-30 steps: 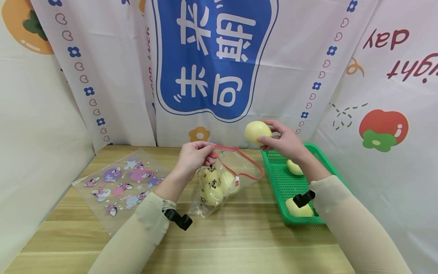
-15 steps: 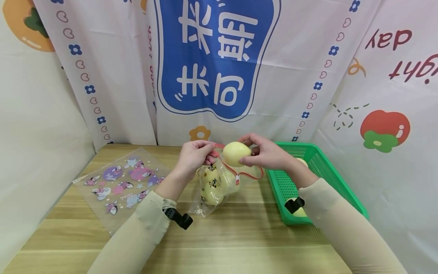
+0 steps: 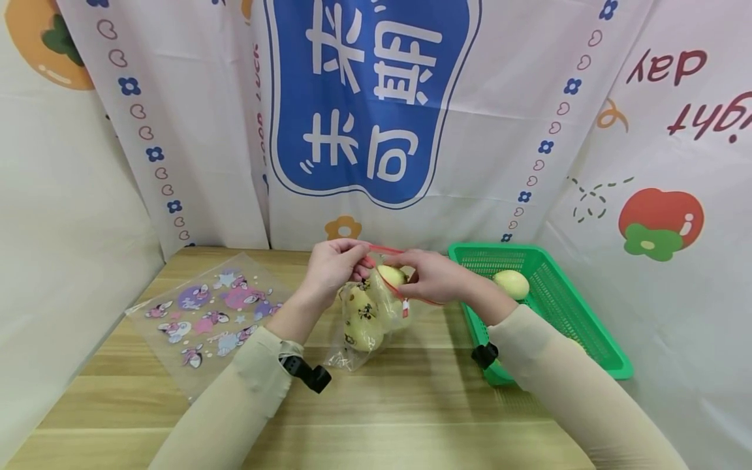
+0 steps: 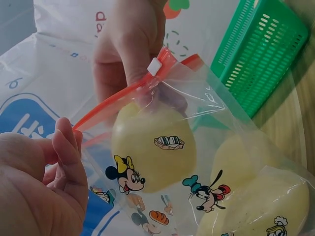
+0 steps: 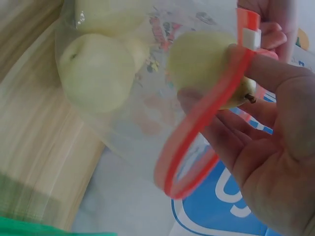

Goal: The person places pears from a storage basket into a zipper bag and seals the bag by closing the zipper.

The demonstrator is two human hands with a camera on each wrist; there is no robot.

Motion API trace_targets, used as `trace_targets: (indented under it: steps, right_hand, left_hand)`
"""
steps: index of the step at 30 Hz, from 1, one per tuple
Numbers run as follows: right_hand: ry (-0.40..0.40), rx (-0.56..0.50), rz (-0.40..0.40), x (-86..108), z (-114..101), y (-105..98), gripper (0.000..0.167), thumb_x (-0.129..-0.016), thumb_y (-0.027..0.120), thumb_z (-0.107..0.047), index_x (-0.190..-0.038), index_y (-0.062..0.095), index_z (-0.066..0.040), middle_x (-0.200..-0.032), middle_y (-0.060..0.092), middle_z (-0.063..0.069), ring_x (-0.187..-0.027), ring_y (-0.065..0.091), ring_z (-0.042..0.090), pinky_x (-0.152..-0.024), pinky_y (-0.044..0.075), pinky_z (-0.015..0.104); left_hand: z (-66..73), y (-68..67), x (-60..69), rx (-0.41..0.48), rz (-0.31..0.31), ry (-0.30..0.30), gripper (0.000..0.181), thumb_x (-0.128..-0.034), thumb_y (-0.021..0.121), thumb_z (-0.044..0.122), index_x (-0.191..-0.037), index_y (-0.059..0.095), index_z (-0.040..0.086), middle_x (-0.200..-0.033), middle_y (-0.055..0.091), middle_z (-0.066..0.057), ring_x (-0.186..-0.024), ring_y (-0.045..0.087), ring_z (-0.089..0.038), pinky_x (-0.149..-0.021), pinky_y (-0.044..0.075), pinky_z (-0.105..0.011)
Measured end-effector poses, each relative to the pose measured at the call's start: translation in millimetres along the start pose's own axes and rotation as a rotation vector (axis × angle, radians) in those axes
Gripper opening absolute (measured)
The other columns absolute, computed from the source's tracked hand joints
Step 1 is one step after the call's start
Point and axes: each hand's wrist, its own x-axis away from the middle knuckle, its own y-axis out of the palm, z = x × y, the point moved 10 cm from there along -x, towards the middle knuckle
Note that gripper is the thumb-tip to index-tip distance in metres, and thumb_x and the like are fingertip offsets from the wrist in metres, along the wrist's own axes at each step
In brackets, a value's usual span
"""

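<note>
While the left hand (image 3: 336, 267) is pinching the red rim (image 3: 386, 250) of a clear zip bag (image 3: 378, 313), the right hand (image 3: 433, 275) is gripping a pale yellow pear (image 3: 390, 275) within its mouth. Other pears (image 3: 363, 334) are lying inside, toward seven o'clock from that one. At three o'clock from the bag, a green basket (image 3: 566, 307) is holding another pear (image 3: 512, 284); at nine, a flat printed bag (image 3: 205, 320) is lying.
</note>
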Motion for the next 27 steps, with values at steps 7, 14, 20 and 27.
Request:
trace_targets:
  steps: [7,14,20,27]
  right_hand:
    - [0.027,-0.056,0.023,-3.2,0.5,0.6,0.041,-0.109,0.070,-0.021,-0.148,0.067,-0.013,-0.136,0.076,0.007,-0.100,0.078,0.018,-0.084,0.065,0.034]
    - [-0.009,-0.081,0.087,2.8,-3.3,-11.2,0.030,-0.110,0.066,-0.022,-0.136,0.072,-0.007,-0.108,0.080,0.009,-0.095,0.076,0.019,-0.082,0.063,0.034]
    - [-0.014,-0.093,0.141,12.2,-5.1,-20.6,0.026,-0.110,0.065,-0.022,-0.130,0.076,-0.010,-0.107,0.080,0.014,-0.095,0.074,0.029,-0.079,0.060,0.033]
    - [-0.002,-0.124,0.162,25.2,-11.9,-24.1,0.026,-0.112,0.063,-0.032,-0.103,0.079,-0.013,-0.086,0.077,0.009,-0.070,0.069,0.024,-0.062,0.058,0.033]
  left_hand:
    - [1.7,-3.2,-1.6,-0.004,0.013,0.016,0.026,-0.1112,0.066,0.017,-0.124,0.077,-0.003,-0.077,0.075,-0.001,-0.060,0.070,-0.008,-0.058,0.059,-0.018]
    - [2.4,-8.3,-0.9,-0.026,0.038,0.011,0.026,-0.1116,0.066,0.018,-0.123,0.077,-0.002,-0.080,0.076,-0.002,-0.062,0.071,-0.008,-0.059,0.059,-0.017]
    - [1.1,-9.9,-0.3,-0.022,0.038,0.005,0.026,-0.1117,0.066,0.019,-0.123,0.077,-0.002,-0.080,0.076,-0.001,-0.063,0.071,-0.008,-0.059,0.059,-0.018]
    - [0.0,-12.1,-0.8,-0.002,0.040,0.014,0.026,-0.1112,0.066,0.018,-0.123,0.077,-0.003,-0.079,0.077,-0.001,-0.062,0.071,-0.008,-0.058,0.059,-0.018]
